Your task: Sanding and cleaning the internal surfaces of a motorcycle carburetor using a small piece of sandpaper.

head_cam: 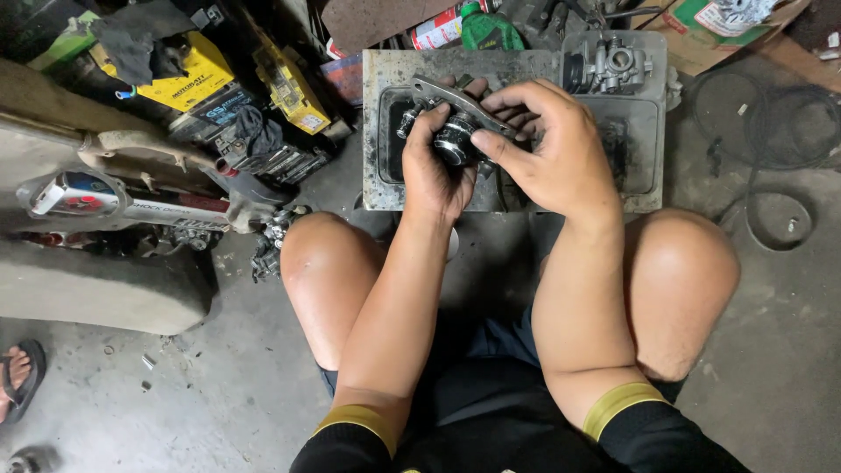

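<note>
Both my hands hold one greasy metal part (452,130), a flat grey bracket with dark round rollers on it, above a dirty metal tray (639,166). My left hand (434,171) grips it from below and from the left. My right hand (556,149) closes over its right end, thumb pressing the front roller. I am squatting, knees either side of my arms.
A grey carburettor (618,63) sits at the tray's back right corner. Yellow and black batteries (228,88) and a rag lie at the back left. A scooter body panel (114,206) is on the left. Black cables (771,131) coil at the right. Someone's sandalled foot (17,377) shows at the left edge.
</note>
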